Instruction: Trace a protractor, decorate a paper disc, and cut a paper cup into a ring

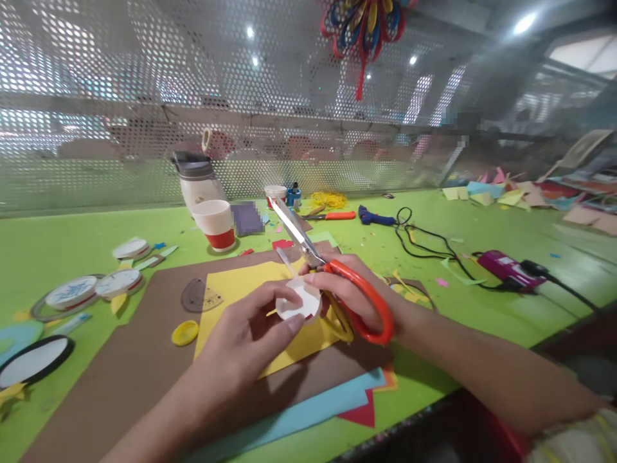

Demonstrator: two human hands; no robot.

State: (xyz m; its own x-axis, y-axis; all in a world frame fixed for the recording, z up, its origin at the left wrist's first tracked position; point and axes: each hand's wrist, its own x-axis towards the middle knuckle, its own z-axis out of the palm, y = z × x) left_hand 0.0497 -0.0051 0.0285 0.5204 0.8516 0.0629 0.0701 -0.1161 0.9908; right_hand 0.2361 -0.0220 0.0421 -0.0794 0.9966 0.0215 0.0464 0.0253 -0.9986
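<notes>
Between the thumb and fingers of my left hand is a small round white paper piece, cup-bottom-like, with a bit of red at its lower edge. My right hand is closed around scissors with orange-red handles; their blades point up and away, past the paper piece. Fingertips of the right hand also touch the white piece's upper edge. Beneath both hands lies a yellow sheet on a large brown sheet. A yellow ring-shaped lid and a brown protractor rest left of my hands.
Round white discs lie at the left. Behind stand a paper cup and a lidded bottle. A blue glue gun and its black cord lead toward a purple box at the right. Blue paper lies near the front edge.
</notes>
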